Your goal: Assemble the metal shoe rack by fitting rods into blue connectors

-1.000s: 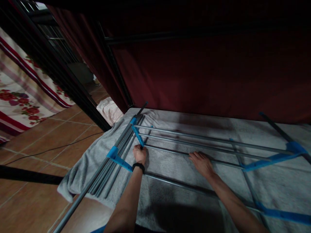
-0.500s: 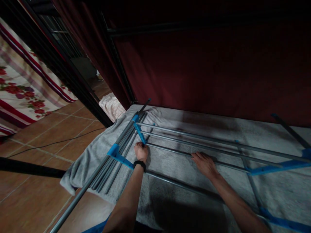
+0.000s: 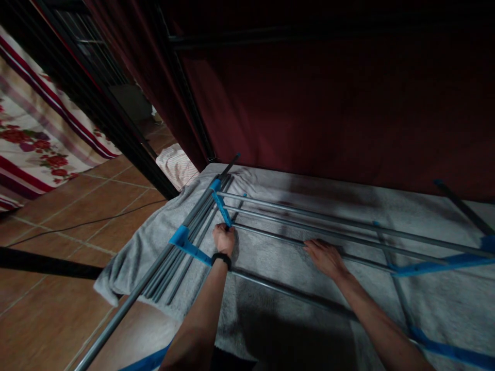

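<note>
A rack frame of grey metal tubes and blue plastic brackets lies over a grey blanket. My left hand [image 3: 224,238], with a black band at the wrist, is closed around the lower end of a blue bracket [image 3: 221,206], where a thin metal tube [image 3: 266,233] meets it. Its fingertips are partly hidden. Farther right along that same tube, my right hand [image 3: 324,256] rests with its fingers curled over it. Nearer to me, another blue bracket [image 3: 195,251] joins the long side pole [image 3: 133,299], its far end passing behind my left wrist.
Several loose grey tubes [image 3: 170,278] lie side by side on the blanket [image 3: 270,314], left of my left hand. More blue brackets [image 3: 444,264] hold the frame's right end. A dark red curtain [image 3: 328,118] hangs behind. A cable [image 3: 88,226] crosses the tiled floor at left.
The view has shifted very slightly. Both hands keep their places on the frame, with no clear movement of the tubes or brackets.
</note>
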